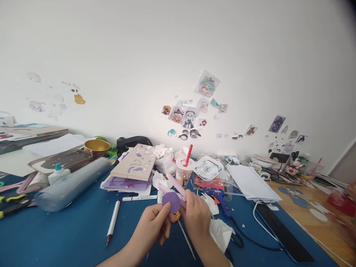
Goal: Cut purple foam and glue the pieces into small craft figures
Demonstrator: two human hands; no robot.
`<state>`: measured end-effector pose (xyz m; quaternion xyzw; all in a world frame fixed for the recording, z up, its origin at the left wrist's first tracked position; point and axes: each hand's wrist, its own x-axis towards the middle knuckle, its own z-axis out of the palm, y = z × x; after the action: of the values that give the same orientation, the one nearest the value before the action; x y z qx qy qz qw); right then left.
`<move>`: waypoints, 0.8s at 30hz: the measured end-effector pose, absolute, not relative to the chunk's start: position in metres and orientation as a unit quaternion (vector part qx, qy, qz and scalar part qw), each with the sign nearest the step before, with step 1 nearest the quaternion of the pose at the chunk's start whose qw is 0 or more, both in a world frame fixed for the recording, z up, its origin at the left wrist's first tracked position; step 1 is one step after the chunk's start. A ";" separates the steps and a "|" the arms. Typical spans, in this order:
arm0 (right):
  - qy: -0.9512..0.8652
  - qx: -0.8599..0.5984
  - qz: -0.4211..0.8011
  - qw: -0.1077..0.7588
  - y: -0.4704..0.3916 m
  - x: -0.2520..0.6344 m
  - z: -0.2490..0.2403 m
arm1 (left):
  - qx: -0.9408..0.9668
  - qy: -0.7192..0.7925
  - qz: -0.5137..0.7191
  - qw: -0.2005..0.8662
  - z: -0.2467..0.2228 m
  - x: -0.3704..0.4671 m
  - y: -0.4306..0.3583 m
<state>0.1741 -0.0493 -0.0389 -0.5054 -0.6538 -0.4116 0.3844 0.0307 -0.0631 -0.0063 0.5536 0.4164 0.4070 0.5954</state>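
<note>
My left hand [157, 222] pinches a purple paper circle [171, 202] between thumb and fingers, its flat face toward me. My right hand [197, 213] is closed on a pink tool that looks like scissors [177, 186], with two long pink arms spread apart behind the circle. The circle hides where the arms meet. Just below the circle, a small orange piece [177, 216] shows between my hands. A thin stick [187, 239] lies under my right wrist. Left of my hands, a white marker [113, 222] lies on the blue table [83, 233].
Behind my hands stands a drink cup [183, 174] with a red straw. A blue glue gun [222, 202], crumpled tissue [221, 231] and a black tablet-like slab [283, 231] lie right. Left are a board [135, 163], a clear roll [73, 183] and a glue bottle [58, 174].
</note>
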 end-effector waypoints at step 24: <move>-0.668 -0.450 -0.432 0.405 -0.050 0.172 -0.038 | 0.557 0.364 0.410 0.624 -0.020 0.029 -0.044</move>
<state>0.1723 -0.0504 -0.0383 -0.4502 -0.6679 -0.4325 0.4052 0.0288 -0.0443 -0.0204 0.5571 0.3639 0.4101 0.6237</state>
